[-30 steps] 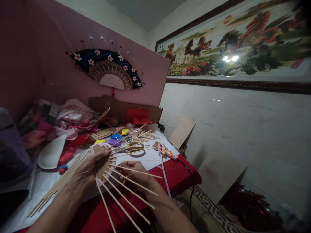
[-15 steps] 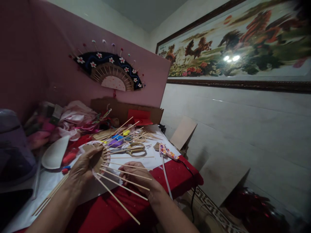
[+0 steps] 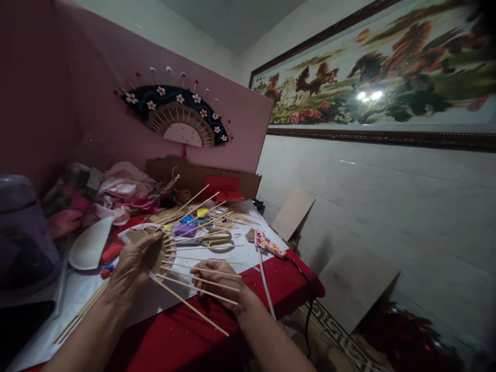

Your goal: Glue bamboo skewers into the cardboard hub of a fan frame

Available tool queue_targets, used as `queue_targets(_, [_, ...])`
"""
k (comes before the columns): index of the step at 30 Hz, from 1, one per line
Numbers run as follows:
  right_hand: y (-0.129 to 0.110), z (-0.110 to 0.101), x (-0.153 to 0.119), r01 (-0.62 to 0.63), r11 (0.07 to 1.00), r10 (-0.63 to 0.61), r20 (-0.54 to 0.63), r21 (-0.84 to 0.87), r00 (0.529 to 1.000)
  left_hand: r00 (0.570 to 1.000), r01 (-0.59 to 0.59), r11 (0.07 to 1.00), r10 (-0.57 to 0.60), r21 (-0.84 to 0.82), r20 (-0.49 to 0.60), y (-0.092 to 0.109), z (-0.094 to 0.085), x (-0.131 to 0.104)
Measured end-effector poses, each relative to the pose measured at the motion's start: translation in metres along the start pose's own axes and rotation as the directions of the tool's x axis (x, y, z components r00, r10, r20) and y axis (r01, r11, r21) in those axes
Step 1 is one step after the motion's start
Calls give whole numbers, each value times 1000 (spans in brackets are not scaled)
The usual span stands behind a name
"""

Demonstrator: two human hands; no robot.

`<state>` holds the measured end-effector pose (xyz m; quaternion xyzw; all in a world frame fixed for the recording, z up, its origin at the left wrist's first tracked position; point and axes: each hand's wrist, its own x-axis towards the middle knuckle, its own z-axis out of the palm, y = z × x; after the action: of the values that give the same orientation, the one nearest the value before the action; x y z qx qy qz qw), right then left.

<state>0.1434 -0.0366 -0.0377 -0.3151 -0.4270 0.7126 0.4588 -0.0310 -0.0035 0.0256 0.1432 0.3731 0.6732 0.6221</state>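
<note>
Through the head camera I take the scissors [image 3: 207,242] on the desk [image 3: 163,341] as my reference. Just left of them, my left hand [image 3: 134,262] is closed on a piece of brown cardboard [image 3: 156,254] with a pale rim; I see the thumb pressed on top, while the other fingers are mostly hidden. Thin wooden sticks [image 3: 194,309] spread from the cardboard's rim like spokes, several passing across my view of the scissors and others running out on the near side of them.

On that near side I have my right hand [image 3: 221,279], half open with its fingers curled, among the free ends of the lower sticks. They pass in front of it, and I cannot tell whether it pinches one.

To the right of the scissors I see a flower-patterned glue gun [image 3: 273,245] on white paper [image 3: 248,258]. A purple packet [image 3: 182,231] lies just beyond the scissors to the left, and a white dish [image 3: 87,248] sits well to their left. Far behind and above them, a dark flowered fan [image 3: 178,99] hangs on a pink board [image 3: 244,119].
</note>
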Motion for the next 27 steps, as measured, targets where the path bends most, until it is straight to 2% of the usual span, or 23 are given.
queue_targets(10, [-3,5,-6,21,999,-22,-18,-44,1000,1000,6,1000,-5,8,-10,1,0,-2])
queue_targets(19, [-4,7,-5,1,1000,-2,-43,-7,999,999,-9,1000,10,-23,41,0,-4,0])
queue_targets(27, [3,-2,0,-11,999,9,45,39,999,999,13,998,-11,-56,31,0,-4,0])
